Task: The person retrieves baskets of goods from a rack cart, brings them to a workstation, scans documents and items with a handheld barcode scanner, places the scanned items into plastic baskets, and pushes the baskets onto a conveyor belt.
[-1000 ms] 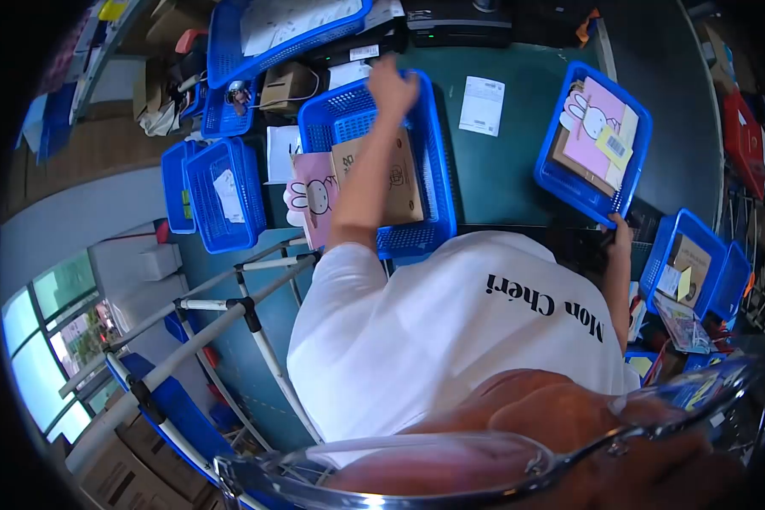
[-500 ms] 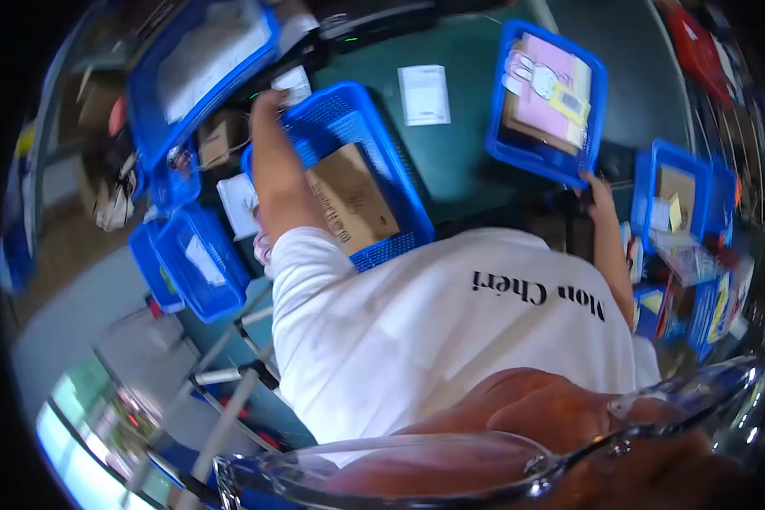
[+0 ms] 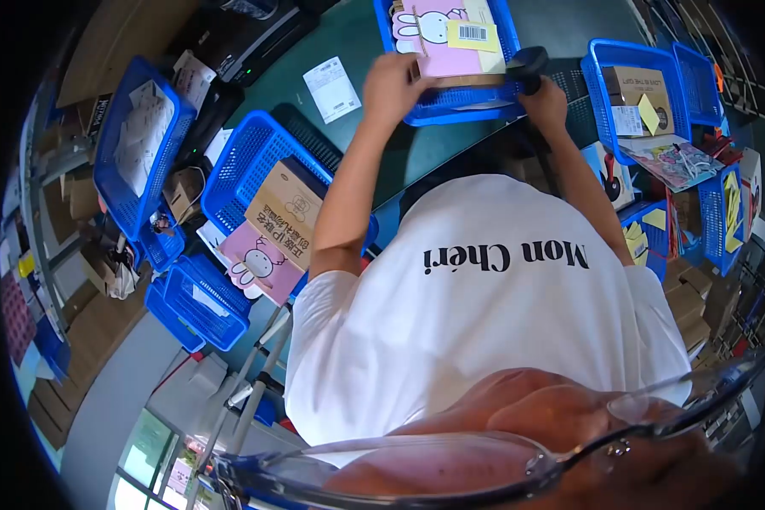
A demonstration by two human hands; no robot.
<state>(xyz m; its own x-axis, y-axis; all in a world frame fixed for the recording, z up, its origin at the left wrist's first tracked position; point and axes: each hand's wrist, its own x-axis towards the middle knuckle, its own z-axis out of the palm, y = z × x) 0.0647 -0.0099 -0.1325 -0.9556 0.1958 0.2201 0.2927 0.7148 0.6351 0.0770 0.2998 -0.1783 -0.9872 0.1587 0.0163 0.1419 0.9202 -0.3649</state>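
My left hand is at the lower left corner of a pink package with a white rabbit print, its fingers closed on that corner. The package lies with cardboard under it in a blue basket, and a yellow barcode note is on top. In my right hand is a black handheld device, held over the basket's right side.
A white printed sheet lies on the green table. To the left, another blue basket holds a cardboard box and a pink rabbit package. More blue baskets stand at far left and right, near a black printer.
The view has turned toward the right. My left hand has left the far side of the left basket and reached the rabbit package. My right hand has raised the black device beside it.
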